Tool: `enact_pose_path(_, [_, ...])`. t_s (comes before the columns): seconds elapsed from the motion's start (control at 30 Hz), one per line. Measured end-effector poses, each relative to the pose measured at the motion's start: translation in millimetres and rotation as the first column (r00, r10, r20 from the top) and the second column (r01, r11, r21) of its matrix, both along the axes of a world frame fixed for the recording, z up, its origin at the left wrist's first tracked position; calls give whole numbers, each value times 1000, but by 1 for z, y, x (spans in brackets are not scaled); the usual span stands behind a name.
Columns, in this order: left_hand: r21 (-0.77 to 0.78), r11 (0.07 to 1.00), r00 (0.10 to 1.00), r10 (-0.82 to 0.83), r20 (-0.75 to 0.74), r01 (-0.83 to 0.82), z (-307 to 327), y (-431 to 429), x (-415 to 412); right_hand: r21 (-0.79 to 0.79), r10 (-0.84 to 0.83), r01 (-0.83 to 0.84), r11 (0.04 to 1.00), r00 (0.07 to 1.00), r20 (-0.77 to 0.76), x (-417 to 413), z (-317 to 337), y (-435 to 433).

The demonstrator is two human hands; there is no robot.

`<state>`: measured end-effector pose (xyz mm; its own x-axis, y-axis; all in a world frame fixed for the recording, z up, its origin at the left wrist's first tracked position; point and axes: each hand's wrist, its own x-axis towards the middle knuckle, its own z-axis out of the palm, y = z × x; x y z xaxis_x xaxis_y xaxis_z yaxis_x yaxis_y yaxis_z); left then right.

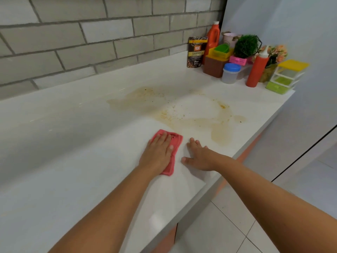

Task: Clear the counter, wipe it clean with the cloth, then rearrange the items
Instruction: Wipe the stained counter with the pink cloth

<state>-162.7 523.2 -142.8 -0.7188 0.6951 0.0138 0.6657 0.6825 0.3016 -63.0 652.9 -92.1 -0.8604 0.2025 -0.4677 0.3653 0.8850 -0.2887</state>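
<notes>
Head view. White bench [73, 143], running from near left to far right along a grey brick wall [91, 33]. Pink-red cloth [176, 141], folded, lying flat on the bench near the front edge, just left of a wide brownish stain [191, 114] with dark specks that spreads toward the far right. Left hand [157, 154]: palm down on the cloth, fingers [164, 137] straight and together, pressing it flat, not curled round it. Right hand [198, 157]: palm down on the bare bench just right of the cloth, fingers [194, 143] spread and straight, holding nothing. Far right corner, grouped close together: dark granules pouch [196, 52] upright against the wall; orange bottle [212, 39] behind a brown container [214, 67] that carries a yellow basket [220, 52]; clear tub with blue lid [230, 73]; red squeeze bottle [257, 70]; green potted plant [246, 45]; pink cup [230, 38]; orange artificial flowers [275, 52]; small drawer unit with yellow top [286, 76] at the bench end. Pale tiled floor [228, 225] at near right.
</notes>
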Motion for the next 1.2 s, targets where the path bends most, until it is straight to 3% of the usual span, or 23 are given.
enact_pose_path(0.1, [20, 999, 999, -28, 39, 27, -3, -31, 1, -62, -18, 13, 998, 997, -80, 6, -4, 6])
enact_pose_path(0.17, [23, 997, 997, 67, 38, -68, -4, -46, -24, -66, -69, 57, 996, 978, -197, 15, -6, 17])
enact_pose_path(0.23, [11, 975, 975, 221, 30, -221, -4, -46, -55, 44, -88, 102, 994, 966, -242, 28, -7, 30])
enact_pose_path(0.37, [-51, 936, 937, 349, -15, -350, 1, -8, -68, 313, -236, 263, 913, 964, -122, 51, -11, 48])
enact_pose_path(0.5, [-31, 981, 981, 193, 2, -192, -1, 34, -17, 261, -411, 400, 878, 912, -16, 49, -13, 59])
enact_pose_path(0.7, [-27, 995, 995, -94, 37, 95, 1, 3, 60, 224, -435, 417, 881, 899, 41, 46, -15, 66])
enact_pose_path(0.97, [-70, 947, 949, 314, -12, -314, -1, 9, -54, 188, -421, 406, 894, 906, 50, 47, -17, 68])
enact_pose_path(1.07, [-74, 954, 957, 290, -12, -290, -2, 42, -42, 173, -418, 405, 898, 908, 38, 48, -18, 69])
enact_pose_path(1.2, [-31, 998, 998, 55, 25, -54, 0, 60, 27, 162, -394, 387, 908, 919, 14, 51, -20, 70])
